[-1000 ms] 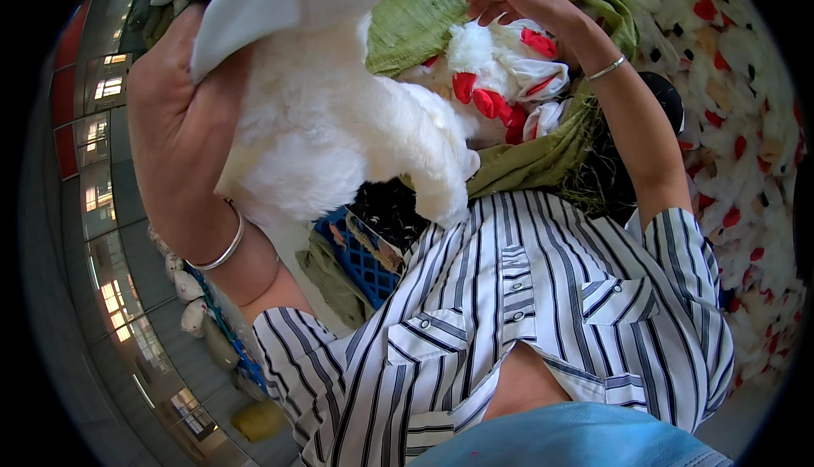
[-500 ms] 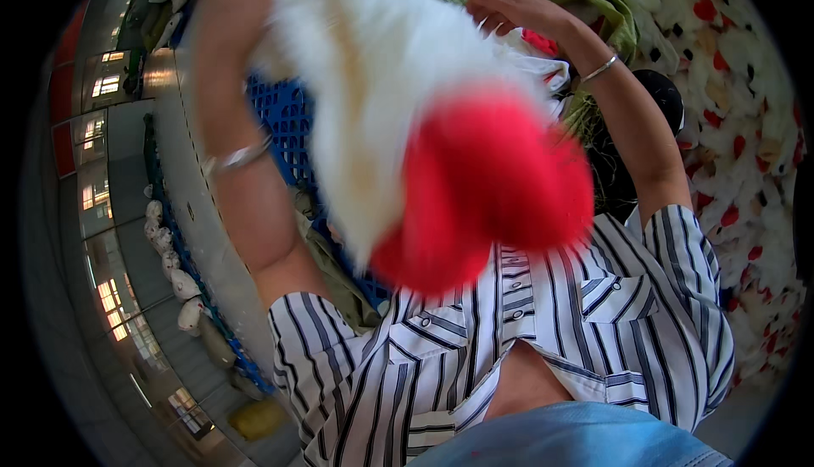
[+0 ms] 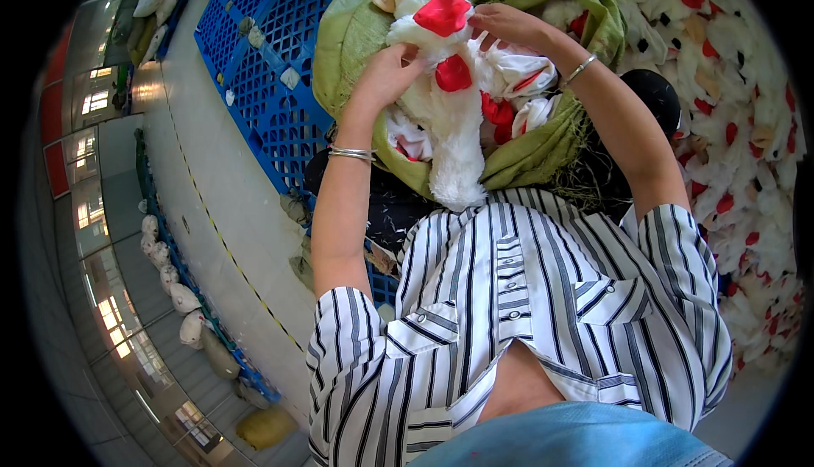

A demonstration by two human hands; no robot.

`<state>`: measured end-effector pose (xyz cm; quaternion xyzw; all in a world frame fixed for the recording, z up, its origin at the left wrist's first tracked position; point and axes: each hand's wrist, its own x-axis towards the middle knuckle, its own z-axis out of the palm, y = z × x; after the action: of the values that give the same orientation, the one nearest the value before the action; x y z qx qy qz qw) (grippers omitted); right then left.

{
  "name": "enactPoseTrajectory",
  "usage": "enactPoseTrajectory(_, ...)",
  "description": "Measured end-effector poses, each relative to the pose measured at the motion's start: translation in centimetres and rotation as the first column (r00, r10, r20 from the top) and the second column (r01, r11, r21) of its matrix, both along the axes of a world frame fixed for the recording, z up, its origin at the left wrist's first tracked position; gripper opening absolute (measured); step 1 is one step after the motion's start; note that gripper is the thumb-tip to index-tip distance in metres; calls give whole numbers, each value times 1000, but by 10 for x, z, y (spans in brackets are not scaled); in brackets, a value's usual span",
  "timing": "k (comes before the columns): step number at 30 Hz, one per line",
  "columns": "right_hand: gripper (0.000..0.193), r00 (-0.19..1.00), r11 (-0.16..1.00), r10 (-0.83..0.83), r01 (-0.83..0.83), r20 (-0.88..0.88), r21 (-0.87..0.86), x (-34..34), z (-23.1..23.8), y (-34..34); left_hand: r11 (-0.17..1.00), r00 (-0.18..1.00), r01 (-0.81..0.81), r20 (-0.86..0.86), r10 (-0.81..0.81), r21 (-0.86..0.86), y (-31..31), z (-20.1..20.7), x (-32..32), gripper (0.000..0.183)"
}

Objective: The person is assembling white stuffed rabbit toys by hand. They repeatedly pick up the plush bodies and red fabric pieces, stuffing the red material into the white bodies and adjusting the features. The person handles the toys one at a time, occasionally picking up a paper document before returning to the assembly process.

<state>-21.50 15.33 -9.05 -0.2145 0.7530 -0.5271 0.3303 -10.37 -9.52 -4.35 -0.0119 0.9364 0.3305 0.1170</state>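
Observation:
A limp, fluffy white plush skin (image 3: 458, 132) with red patches lies stretched over an olive-green woven sack (image 3: 343, 52). Beige ear-like pieces stick out at its far end. My left hand (image 3: 388, 75) pinches its left edge, beside the lower red patch. At the upper red patch, my right hand (image 3: 513, 28) has its fingers bent onto the right edge of the skin; the fingertips are partly hidden. Inside the sack's rolled rim, more white and red plush pieces (image 3: 517, 73) show around the skin.
Blue plastic pallets (image 3: 263, 35) lie on the left and far side. A big heap of white plush pieces with red bits (image 3: 729, 128) fills the right. A round black object (image 3: 655, 102) sits by my right forearm. White sacks (image 3: 182, 297) line the far-left wall.
The plush skin, blurred and held up near the camera before, has come down over the sack. My left hand has moved down and right with it; my right hand has closed on its edge.

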Motion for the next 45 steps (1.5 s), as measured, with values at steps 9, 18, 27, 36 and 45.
enactPoseTrajectory(9,37,966,993,-71,45,-248,-108,-9,-1,-3,982,951,-165,-250,184,93,23,-3,-14,55)
enactPoseTrajectory(18,31,845,967,-94,-48,-526,-250,-2,30,1,942,932,-185,-253,259,281,38,-12,-32,37)
enactPoseTrajectory(27,12,832,937,-299,163,-467,-309,-7,46,10,681,883,-71,-272,383,729,59,15,-28,10)
enactPoseTrajectory(36,25,512,935,-353,158,-784,-317,-5,63,14,700,883,-106,-256,392,706,65,19,-31,10)
enactPoseTrajectory(45,14,540,970,-237,84,-808,-228,7,68,10,700,927,-103,-186,325,707,72,14,-19,16)
